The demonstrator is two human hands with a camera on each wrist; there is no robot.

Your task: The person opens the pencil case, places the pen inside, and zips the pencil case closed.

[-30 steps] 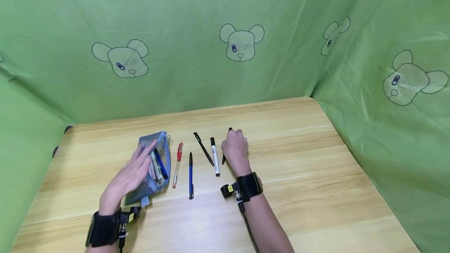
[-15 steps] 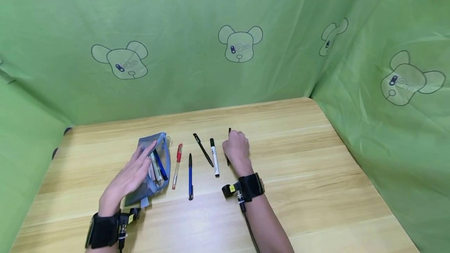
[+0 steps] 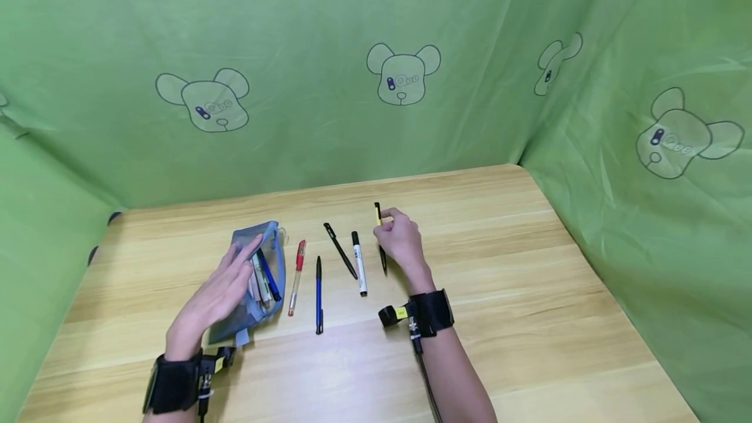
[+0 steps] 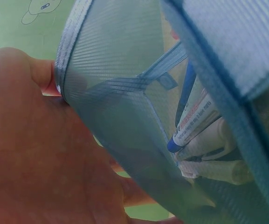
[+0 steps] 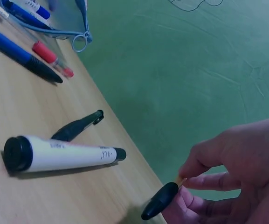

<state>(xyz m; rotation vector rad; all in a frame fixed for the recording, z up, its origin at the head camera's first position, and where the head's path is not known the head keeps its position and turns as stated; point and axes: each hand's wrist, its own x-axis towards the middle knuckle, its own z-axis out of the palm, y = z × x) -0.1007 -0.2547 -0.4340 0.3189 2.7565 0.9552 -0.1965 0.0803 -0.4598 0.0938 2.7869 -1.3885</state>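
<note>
Pen held: yellow-and-black pen (image 3: pixel 378 214) clamped between thumb and fingers of right grip (image 3: pixel 401 235), at the right end of the row, well apart from the pouch (image 3: pixel 232 326).
Pen lift: one black end seen angled over the worktop (image 3: pixel 499 344) from the right wrist; full clearance cannot be told.
White marker: black-capped white marker (image 3: pixel 359 266) laid just beside the held pen, not gripped.
Black pen: black pen (image 3: pixel 339 250) laid slanted next to the white marker; contact at its lower end cannot be told.
Blue pen: blue pen (image 3: pixel 319 294) laid between black pen and red pen (image 3: pixel 297 277), not gripped.
Red pen: nearest to pouch, apart from it.
Pouch: mesh, mouth open toward the row.
Pouch contents: several items nested, white-barrelled pen (image 4: pixel 195 119) included; count cannot be told.
Left grip: left grip (image 3: pixel 214 292) laid against pouch, fingers mostly extended, not clenched; pouch judged steadied.
Pen tally: judged partway; several pouched, one grasped, four left unheld on the worktop.
</note>
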